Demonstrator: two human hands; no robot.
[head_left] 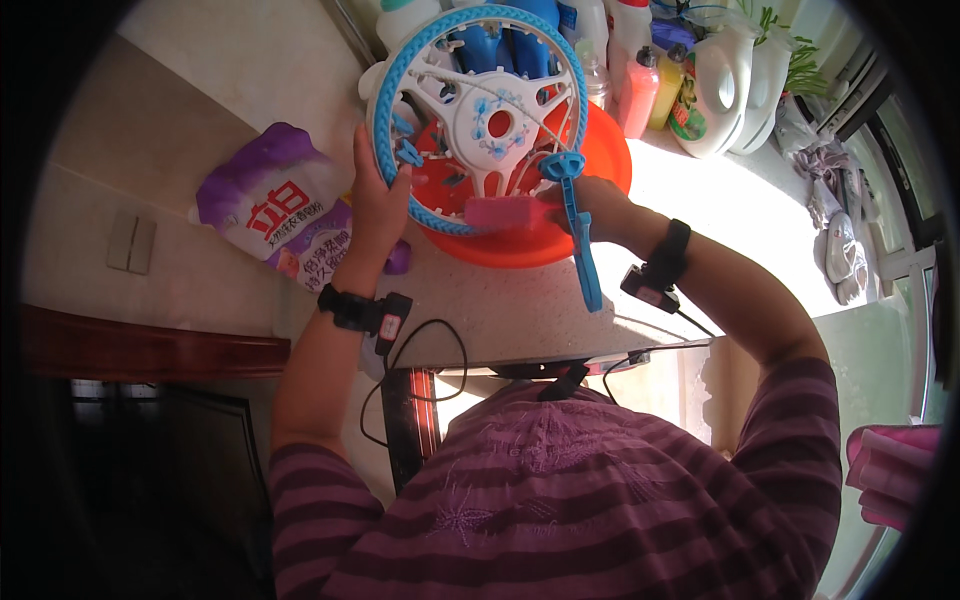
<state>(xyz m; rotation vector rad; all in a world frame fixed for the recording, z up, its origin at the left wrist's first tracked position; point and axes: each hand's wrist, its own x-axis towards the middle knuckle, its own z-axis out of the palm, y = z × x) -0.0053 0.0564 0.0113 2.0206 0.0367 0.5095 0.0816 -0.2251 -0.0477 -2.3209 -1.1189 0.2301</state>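
Note:
A round clip hanger (pixel 486 105) with a blue braided rim and a white, flower-printed centre is held up over a red basin (pixel 540 250). My left hand (pixel 382 195) grips the rim at its lower left. A pink, sponge-like block (pixel 497 212), slightly blurred, is pressed to the lower part of the rim, and my right hand (pixel 595 205) is closed on its right end. The hanger's blue hook (pixel 580 245) dangles in front of my right hand. Small blue clips (pixel 406 150) hang inside the ring. My right fingertips are partly hidden.
A purple-and-white detergent bag (pixel 275 205) lies left of the basin. Along the back stand several bottles, among them a pink one (pixel 638 92) and a white handled jug (pixel 715 90). Shoes (pixel 843 250) rest by the window at right. A black cable (pixel 425 330) loops below my left wrist.

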